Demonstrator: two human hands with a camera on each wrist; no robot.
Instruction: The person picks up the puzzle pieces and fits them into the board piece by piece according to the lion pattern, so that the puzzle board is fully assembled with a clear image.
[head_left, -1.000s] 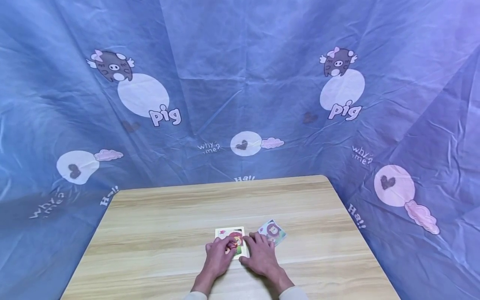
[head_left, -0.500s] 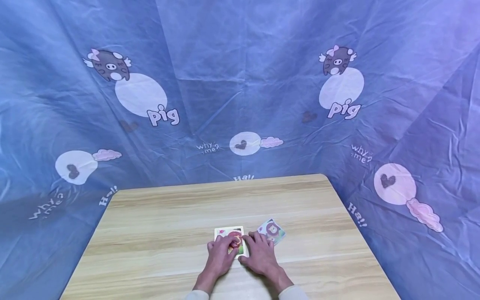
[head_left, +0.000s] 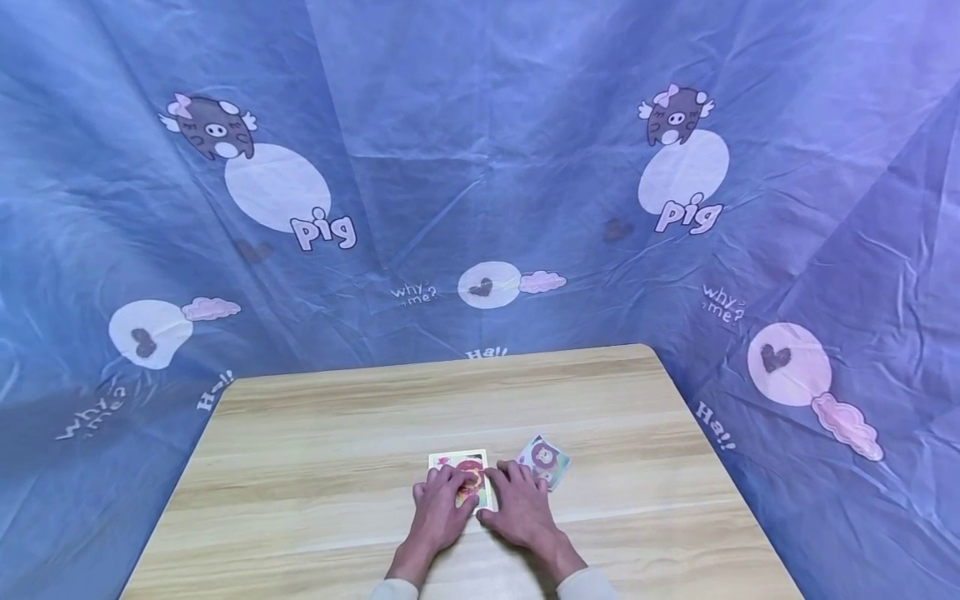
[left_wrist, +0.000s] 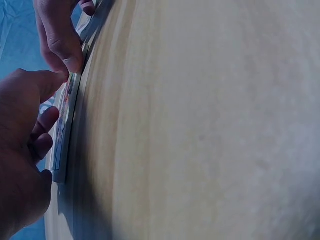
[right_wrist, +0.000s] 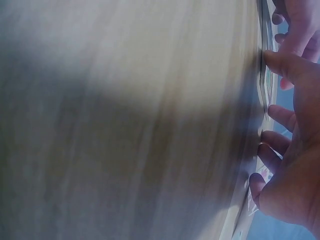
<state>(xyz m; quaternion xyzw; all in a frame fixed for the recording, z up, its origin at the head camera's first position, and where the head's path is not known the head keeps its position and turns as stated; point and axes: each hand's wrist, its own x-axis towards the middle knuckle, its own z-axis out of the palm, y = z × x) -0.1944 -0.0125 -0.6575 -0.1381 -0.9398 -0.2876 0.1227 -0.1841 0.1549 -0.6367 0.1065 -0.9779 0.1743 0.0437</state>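
A flat puzzle board [head_left: 446, 459] with a cream rim and a lion picture lies near the middle of the table's front part. Over its near left part reaches my left hand [head_left: 438, 510], index finger and thumb at the picture's right half; whether a piece sits between them is hidden. In the left wrist view its other fingers [left_wrist: 46, 120] curve loosely above the board. My right hand [head_left: 522, 508] holds the board's right side, thumb at the near corner, index finger at the right edge. A loose lion picture card [head_left: 547, 461] lies partly under its outer fingers.
The pale wood table [head_left: 337, 442] stretches beyond and to both sides of the hands. A blue printed cloth [head_left: 420, 167] hangs behind it and along both sides.
The left index finger and thumb have shifted slightly over the picture, and an orange-yellow bit between them now looks flat with the board. The right hand stays on the board's edge.
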